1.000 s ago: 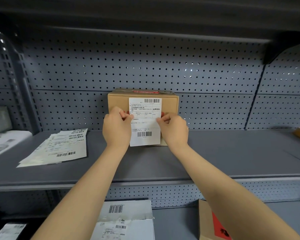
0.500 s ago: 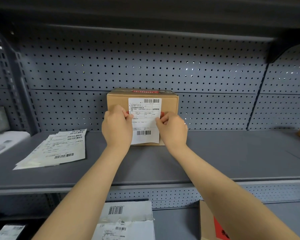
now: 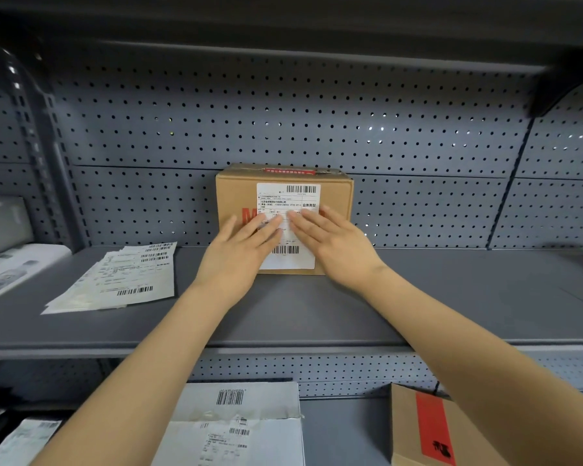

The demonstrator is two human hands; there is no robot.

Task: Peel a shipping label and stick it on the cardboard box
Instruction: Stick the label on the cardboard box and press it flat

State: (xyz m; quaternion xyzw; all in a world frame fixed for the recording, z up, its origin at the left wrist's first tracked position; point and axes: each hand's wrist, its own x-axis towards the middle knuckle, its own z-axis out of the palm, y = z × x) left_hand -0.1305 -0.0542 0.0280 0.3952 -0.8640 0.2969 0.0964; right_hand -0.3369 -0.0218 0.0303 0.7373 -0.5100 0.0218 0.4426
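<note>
A brown cardboard box stands at the back of the grey shelf, against the pegboard. A white shipping label with barcodes lies flat on the box's front face. My left hand rests flat on the label's left half, fingers spread. My right hand lies flat on the label's right half, fingers stretched toward the middle. Both palms cover the label's middle band; its top and bottom barcodes stay visible. Neither hand grips anything.
A fanned stack of label sheets lies on the shelf to the left. White boxes sit at the far left. On the lower shelf are a white parcel and a brown box with red tape.
Both hands let go of the label's side edges and opened flat onto it. The label, held in front of the box before, now lies against the box's front face.
</note>
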